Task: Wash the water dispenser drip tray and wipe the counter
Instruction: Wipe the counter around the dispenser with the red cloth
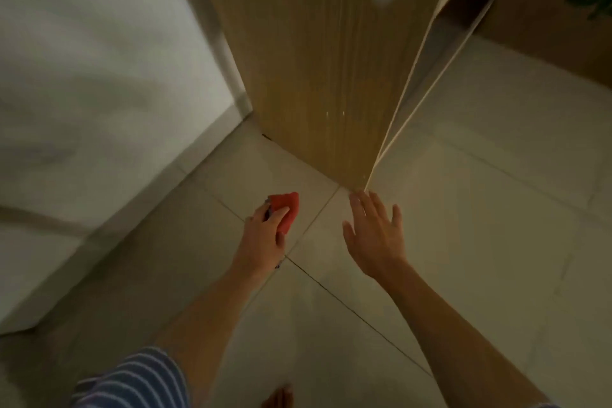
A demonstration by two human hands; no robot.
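The left hand (265, 235) grips a red cloth (287, 209), fingers curled round it, most of the cloth sticking out ahead of the knuckles toward the foot of the wooden door (318, 60). The right hand (376, 235) holds nothing, fingers straight and spread, fingertips almost at the door's bottom edge where it meets the tiled floor (463, 209). Neither the drip tray nor the table to be wiped is in view, so which way they lie from the hands cannot be told; the picture is blurred, which suggests the person is walking. A white wall (99, 76) stands to the left and a cardboard box (546, 10) sits behind the door on the right. My guess is that the cloth is being carried to the wiping spot; the left hand has it, so it would wipe, and the free right hand could push the door.
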